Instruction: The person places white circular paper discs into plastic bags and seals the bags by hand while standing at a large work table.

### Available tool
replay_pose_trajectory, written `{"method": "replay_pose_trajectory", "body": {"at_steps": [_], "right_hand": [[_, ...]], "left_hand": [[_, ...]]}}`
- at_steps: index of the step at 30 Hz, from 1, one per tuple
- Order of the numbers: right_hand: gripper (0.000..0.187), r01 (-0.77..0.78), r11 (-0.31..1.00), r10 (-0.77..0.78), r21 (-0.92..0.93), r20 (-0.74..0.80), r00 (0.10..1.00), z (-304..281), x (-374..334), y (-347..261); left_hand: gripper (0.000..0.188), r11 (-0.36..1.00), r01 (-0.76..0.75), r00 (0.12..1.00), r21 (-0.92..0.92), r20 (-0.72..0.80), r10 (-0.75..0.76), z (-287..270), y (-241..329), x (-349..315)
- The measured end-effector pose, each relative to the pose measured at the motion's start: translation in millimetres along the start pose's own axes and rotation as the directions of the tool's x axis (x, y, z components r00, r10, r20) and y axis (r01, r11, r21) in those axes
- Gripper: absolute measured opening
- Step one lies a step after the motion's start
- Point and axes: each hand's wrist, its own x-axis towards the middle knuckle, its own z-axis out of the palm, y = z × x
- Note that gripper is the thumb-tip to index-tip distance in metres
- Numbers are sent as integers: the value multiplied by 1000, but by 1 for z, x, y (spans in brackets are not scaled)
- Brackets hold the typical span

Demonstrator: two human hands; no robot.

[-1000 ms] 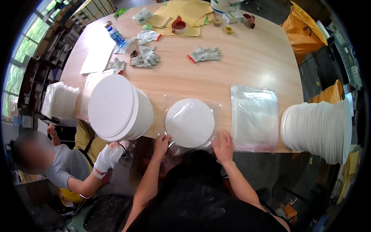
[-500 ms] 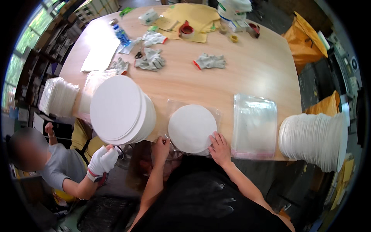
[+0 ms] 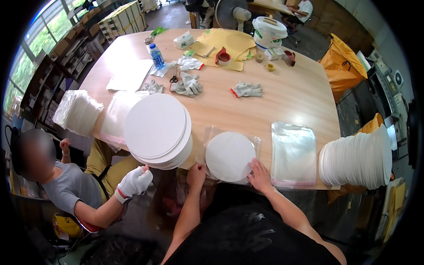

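A white round disc [image 3: 230, 156] lies flat at the table's near edge, in a clear plastic bag [image 3: 257, 142] whose film shows around its sides. My left hand [image 3: 195, 175] is closed at the bag's near left corner, thumb and fingers pinched together on the film. On the disc's near right rim, my right hand [image 3: 260, 176] rests with its fingers stretched out and slightly apart. Left of the bag stands a tall stack of white discs [image 3: 155, 126]. A flat pile of clear bags [image 3: 293, 154] lies just right of my right hand.
Another disc stack [image 3: 353, 159] stands at the right edge. At left are bundled packs [image 3: 78, 111] and a seated co-worker with a white-gloved hand [image 3: 134, 181]. Farther back lie work gloves [image 3: 247, 89], scissors [image 3: 174, 78], a bottle [image 3: 156, 56] and a tape dispenser [image 3: 223, 57].
The view has tilted up, so the table appears lower and farther right. My left finger and thumb look closer together; my right hand stays on the disc's rim.
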Motion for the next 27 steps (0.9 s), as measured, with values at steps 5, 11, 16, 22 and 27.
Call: {"method": "replay_pose_trajectory", "body": {"at_steps": [5, 11, 16, 22, 27], "right_hand": [[61, -47, 999, 49, -27, 107, 993, 1, 7, 7], [60, -12, 1000, 11, 2, 222, 975, -10, 14, 27], [57, -165, 910, 148, 379, 73, 986, -28, 5, 59], [66, -375, 43, 335, 926, 340, 879, -100, -60, 152], [89, -144, -466, 97, 873, 212, 973, -109, -54, 203]], "left_hand": [[41, 990, -132, 990, -40, -60, 129, 3, -7, 2], [33, 921, -124, 970, -369, 151, 192, -6, -14, -27], [22, 826, 24, 867, -563, 424, 264, -4, 19, -52], [16, 376, 514, 561, -771, 634, 532, 43, 202, -73], [22, 246, 646, 284, -723, 526, 802, 97, 362, -105]]}}
